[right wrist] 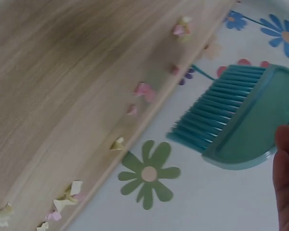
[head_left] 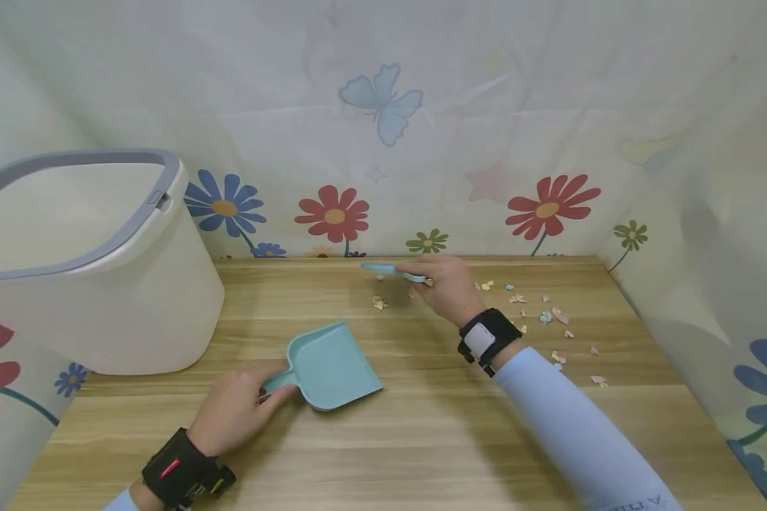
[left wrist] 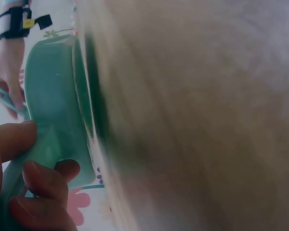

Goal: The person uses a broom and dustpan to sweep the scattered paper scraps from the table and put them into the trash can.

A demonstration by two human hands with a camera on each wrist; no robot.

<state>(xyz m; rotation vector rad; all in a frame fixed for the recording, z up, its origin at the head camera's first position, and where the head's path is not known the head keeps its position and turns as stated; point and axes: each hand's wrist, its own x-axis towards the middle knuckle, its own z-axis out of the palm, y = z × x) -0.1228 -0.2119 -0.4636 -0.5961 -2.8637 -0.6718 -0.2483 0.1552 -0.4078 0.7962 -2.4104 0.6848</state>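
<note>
Inside your right hand, fingers pinched the brush; scraps lay either side. Your left hand gripped the pan, jutting beyond its fingertips. Too brisk a stroke could have flung scraps past it.
</note>
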